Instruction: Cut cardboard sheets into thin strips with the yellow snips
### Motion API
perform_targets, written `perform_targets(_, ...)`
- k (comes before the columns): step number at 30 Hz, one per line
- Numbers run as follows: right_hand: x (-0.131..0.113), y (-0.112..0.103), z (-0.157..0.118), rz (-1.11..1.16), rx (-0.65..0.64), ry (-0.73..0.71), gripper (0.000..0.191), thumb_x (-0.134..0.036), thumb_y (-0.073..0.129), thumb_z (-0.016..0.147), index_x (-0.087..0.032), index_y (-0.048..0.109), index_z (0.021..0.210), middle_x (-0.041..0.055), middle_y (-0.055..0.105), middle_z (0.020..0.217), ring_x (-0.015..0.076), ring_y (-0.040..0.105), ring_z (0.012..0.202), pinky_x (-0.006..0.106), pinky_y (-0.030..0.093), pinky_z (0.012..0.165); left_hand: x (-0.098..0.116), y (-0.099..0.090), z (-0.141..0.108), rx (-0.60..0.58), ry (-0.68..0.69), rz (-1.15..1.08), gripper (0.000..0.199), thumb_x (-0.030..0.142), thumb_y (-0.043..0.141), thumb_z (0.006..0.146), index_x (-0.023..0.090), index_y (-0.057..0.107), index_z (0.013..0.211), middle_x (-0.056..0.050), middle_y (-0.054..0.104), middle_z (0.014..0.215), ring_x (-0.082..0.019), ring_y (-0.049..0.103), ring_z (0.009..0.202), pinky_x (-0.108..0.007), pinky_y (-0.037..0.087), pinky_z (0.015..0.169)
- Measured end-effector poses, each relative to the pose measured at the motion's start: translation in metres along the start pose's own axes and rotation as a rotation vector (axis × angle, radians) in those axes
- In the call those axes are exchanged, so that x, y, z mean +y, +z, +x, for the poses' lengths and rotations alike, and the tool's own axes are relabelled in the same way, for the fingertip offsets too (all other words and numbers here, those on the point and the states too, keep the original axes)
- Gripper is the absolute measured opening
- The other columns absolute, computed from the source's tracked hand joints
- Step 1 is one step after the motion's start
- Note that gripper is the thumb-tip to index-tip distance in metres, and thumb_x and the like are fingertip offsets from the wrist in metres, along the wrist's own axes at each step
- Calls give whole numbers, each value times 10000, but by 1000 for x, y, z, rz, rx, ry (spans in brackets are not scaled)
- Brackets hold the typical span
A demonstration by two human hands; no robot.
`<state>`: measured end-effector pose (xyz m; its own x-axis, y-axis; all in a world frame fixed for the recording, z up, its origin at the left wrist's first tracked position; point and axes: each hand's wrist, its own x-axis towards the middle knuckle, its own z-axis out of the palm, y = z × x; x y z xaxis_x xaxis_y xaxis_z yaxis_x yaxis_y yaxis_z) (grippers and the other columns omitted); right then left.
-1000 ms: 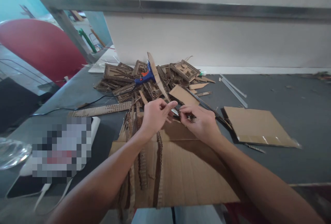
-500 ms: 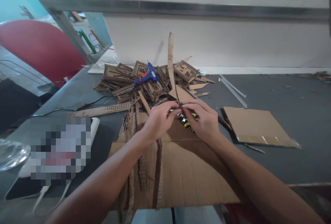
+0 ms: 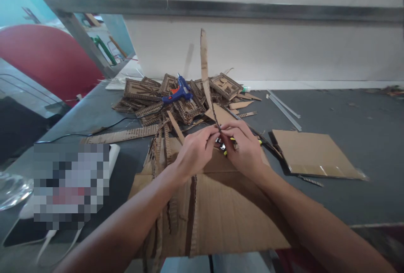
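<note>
A long, narrow cardboard strip [image 3: 205, 67] rises from between my fingers, its top end free against the wall. My left hand [image 3: 196, 147] pinches its lower end from the left. Pressed close beside it, my right hand [image 3: 242, 144] grips the same end between thumb and fingers. Partly hidden beneath my right hand is a tool with yellow-and-black handles [image 3: 225, 152]; its kind cannot be made out. Under both hands lies a large cardboard sheet [image 3: 233, 210], with several corrugated strips [image 3: 193, 218] on its left side.
Behind my hands are piled corrugated cardboard frames [image 3: 142, 88] with a blue glue gun [image 3: 181, 90] on top. A taped cardboard piece [image 3: 315, 151] and clear glue sticks [image 3: 285, 111] lie right. At left are a blurred-out device [image 3: 72, 180], a black cable [image 3: 91, 133] and a red chair [image 3: 47, 58].
The cardboard strip's upper end has shifted slightly left and up. My fingers have closed a little tighter around its lower end, and my right hand covers more of the yellow-and-black tool.
</note>
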<state>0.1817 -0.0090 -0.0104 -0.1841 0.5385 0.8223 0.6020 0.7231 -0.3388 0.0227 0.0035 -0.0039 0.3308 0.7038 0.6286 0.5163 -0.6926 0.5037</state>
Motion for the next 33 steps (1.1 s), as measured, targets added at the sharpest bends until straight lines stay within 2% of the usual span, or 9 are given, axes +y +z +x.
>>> perform_targets(7,-3,3,-1,19,24,-9,181,-61,504,927,-226,578,943,82,647,985,190,645,913,345,547,803,1,2,-2,80,65,84,92,139,584,905,161,666,940,-63,776,983,-156,744,797,-234,569,753)
perform_targets(16,0,3,1,-7,12,-46,146,-73,536,920,-215,560,946,85,648,971,183,647,924,334,540,811,-3,3,1,133,151,138,82,118,600,872,170,658,899,-48,776,934,-152,743,778,-219,563,691)
perform_targets(22,2,-1,4,6,-10,-32,138,-90,546,908,-225,568,912,69,664,930,184,655,886,337,543,795,-3,1,3,121,168,129,78,91,612,852,155,651,872,-51,771,915,-142,731,750,-209,552,694)
perform_targets(29,5,-6,7,61,-18,80,120,-102,568,864,-217,602,875,70,675,930,185,662,839,316,544,736,-4,-3,5,93,170,123,79,106,623,842,179,648,826,-5,747,796,-115,696,665,-192,525,651)
perform_targets(33,6,-6,7,73,-24,94,124,-102,566,861,-219,603,879,61,671,923,183,658,834,309,538,719,-7,-6,6,69,163,104,87,98,625,835,182,647,832,2,743,791,-112,691,664,-186,516,641)
